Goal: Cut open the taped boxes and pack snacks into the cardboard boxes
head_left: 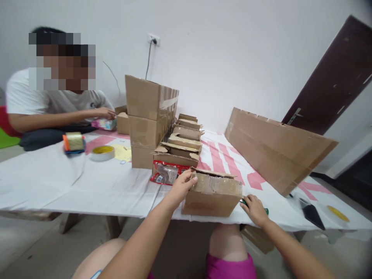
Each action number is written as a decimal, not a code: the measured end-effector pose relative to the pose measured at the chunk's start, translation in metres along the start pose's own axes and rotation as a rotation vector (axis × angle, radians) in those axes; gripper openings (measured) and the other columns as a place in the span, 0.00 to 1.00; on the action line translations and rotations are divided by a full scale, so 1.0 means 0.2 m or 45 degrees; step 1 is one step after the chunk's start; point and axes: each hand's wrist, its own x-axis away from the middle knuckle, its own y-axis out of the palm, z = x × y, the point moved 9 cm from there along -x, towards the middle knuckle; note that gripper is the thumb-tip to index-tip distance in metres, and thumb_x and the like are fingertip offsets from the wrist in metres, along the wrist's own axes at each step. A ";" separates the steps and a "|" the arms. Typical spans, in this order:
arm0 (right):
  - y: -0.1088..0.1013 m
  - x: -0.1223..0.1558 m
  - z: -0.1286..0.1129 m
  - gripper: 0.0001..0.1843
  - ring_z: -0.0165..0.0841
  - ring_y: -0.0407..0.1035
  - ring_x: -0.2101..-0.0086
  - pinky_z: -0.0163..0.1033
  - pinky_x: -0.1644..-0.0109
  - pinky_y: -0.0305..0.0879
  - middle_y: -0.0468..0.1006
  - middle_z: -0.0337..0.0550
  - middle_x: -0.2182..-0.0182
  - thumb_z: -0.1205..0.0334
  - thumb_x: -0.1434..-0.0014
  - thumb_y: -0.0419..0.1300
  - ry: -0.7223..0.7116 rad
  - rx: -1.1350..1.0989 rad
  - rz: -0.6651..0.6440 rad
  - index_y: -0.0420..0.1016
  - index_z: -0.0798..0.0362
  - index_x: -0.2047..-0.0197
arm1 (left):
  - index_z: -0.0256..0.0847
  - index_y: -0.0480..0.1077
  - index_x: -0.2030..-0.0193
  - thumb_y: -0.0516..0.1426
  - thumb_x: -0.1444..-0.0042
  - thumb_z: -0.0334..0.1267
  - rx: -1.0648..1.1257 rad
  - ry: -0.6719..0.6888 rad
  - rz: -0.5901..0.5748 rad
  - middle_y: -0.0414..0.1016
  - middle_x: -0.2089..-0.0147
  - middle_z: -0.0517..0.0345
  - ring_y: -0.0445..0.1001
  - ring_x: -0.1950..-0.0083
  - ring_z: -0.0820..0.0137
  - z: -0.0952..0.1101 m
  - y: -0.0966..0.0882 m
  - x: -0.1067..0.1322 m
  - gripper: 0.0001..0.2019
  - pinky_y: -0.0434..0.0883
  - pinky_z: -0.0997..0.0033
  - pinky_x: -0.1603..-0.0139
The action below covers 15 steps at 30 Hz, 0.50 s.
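Observation:
A small cardboard box with clear tape along its upper side stands at the table's front edge. My left hand grips its upper left corner, thumb on the near side and fingers at the top. Against the box's right side, my right hand is closed round a slim green tool. Only the tool's ends show, and its kind is hidden by the fingers. Just behind my left hand lies a red packet with a clear window, leaning on the nearest of several open cardboard boxes in a row.
Taped boxes are stacked left of the row. A large cardboard sheet stands at right, near a black-bladed tape dispenser and a yellow ring. Tape rolls lie at left on the white-covered table. A person sits beyond.

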 end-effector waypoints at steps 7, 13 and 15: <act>0.00 0.03 0.03 0.19 0.43 0.65 0.51 0.45 0.48 0.60 0.74 0.50 0.54 0.55 0.35 0.48 0.051 -0.052 0.118 0.68 0.52 0.45 | 0.40 0.73 0.68 0.53 0.54 0.36 -0.198 -0.034 0.039 0.72 0.52 0.53 0.70 0.47 0.60 0.05 0.00 0.01 0.09 0.65 0.58 0.43; 0.00 0.03 0.04 0.18 0.43 0.66 0.52 0.45 0.47 0.60 0.75 0.50 0.55 0.55 0.35 0.48 0.044 -0.094 0.153 0.70 0.53 0.48 | 0.43 0.73 0.68 0.58 0.53 0.38 -0.701 0.074 0.219 0.74 0.60 0.56 0.68 0.52 0.59 0.18 -0.02 0.03 0.05 0.65 0.58 0.48; 0.01 0.03 0.04 0.18 0.43 0.66 0.53 0.45 0.48 0.60 0.75 0.49 0.55 0.55 0.35 0.48 0.043 -0.106 0.158 0.70 0.52 0.48 | 0.43 0.74 0.66 0.58 0.51 0.38 -0.688 0.078 0.173 0.76 0.64 0.57 0.71 0.56 0.61 0.20 0.00 0.03 0.06 0.67 0.61 0.52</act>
